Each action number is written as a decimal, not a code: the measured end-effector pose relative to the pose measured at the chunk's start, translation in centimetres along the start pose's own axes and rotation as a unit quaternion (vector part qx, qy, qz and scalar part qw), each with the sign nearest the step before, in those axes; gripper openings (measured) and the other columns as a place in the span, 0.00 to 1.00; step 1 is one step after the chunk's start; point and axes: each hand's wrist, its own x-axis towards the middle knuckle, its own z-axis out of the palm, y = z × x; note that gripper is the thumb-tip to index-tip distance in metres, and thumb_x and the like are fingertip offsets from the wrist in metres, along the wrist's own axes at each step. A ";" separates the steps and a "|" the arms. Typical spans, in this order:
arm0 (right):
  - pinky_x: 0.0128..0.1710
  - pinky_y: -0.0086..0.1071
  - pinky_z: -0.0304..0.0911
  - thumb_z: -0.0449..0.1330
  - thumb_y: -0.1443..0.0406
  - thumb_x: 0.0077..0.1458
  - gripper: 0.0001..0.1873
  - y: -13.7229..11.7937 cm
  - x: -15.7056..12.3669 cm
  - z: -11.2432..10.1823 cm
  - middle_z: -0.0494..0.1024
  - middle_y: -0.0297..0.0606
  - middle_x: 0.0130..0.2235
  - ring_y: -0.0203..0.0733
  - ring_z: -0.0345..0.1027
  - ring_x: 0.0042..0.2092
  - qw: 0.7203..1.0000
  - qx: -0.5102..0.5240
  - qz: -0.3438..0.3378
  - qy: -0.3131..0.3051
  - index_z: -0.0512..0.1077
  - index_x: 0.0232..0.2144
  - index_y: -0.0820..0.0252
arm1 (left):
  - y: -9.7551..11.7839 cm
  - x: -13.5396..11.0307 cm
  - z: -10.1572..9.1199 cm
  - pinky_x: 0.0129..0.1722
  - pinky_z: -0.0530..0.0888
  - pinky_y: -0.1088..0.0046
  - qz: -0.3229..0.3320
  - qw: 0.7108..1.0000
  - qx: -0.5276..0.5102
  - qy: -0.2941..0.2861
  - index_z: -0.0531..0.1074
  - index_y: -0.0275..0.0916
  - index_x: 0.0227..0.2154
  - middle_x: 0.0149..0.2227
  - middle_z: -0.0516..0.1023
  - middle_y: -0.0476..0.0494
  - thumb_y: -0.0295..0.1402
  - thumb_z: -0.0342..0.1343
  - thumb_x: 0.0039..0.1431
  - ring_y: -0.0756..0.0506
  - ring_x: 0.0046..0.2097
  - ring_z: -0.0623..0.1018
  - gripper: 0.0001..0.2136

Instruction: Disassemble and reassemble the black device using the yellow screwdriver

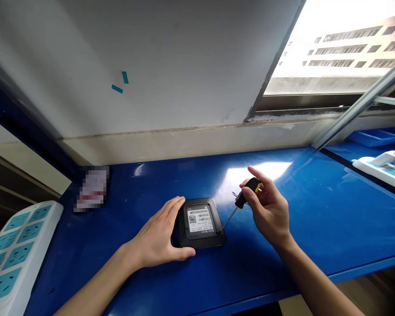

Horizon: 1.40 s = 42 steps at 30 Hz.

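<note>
A small black box [200, 223] is seen lying flat on the blue worktop [316, 210], near its front edge and about midway between the two forearms. A white label with a printed code is carried on its upward face. The box is steadied by the left hand [159, 239]: the fingers [171, 208] are laid along its left side and the thumb is pressed against its front left corner, so that the hand is wrapped loosely about the box rather than closed tight.

A screwdriver [240, 204] with a black and yellow handle is held in the right hand [270, 208], just to the right of the box. The handle is gripped between the thumb and the curled fingers, closed firmly on it. The thin metal shaft is slanted down and to the left, and its tip is set at the right-hand edge of the box, at or very near the rim of the labelled face; whether it is actually touching cannot be told.

At the far left a white power strip [13, 250] with pale blue sockets is seen, well apart from the box. A second power strip [382, 169] is placed at the far right, beside a blue tray [378, 137].
</note>
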 end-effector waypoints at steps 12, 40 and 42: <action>0.35 0.32 0.81 0.61 0.63 0.65 0.22 -0.2 -0.6 -0.3 0.78 0.34 0.44 0.36 0.79 0.35 0.999 0.002 -0.014 -0.039 0.69 0.60 0.43 | 0.1 -0.1 0.0 0.70 0.55 0.44 -0.030 0.999 -0.005 -0.021 0.41 0.39 0.73 0.75 0.45 0.34 0.58 0.65 0.51 0.30 0.74 0.43 0.56; 0.34 0.36 0.80 0.55 0.60 0.68 0.14 -0.3 -0.6 -0.6 0.76 0.37 0.44 0.39 0.79 0.37 1.000 0.003 -0.013 0.000 0.76 0.52 0.48 | -0.1 -0.2 0.0 0.68 0.60 0.44 -0.002 1.000 -0.010 -0.002 0.45 0.42 0.72 0.74 0.49 0.33 0.54 0.67 0.52 0.27 0.72 0.52 0.52; 0.37 0.41 0.80 0.53 0.60 0.69 0.17 -0.5 -0.8 -0.5 0.76 0.41 0.52 0.43 0.79 0.42 1.000 0.020 0.007 -0.014 0.73 0.56 0.49 | 0.0 -0.2 0.0 0.69 0.59 0.45 -0.005 1.000 -0.007 -0.004 0.45 0.41 0.72 0.74 0.48 0.33 0.54 0.67 0.52 0.28 0.73 0.52 0.52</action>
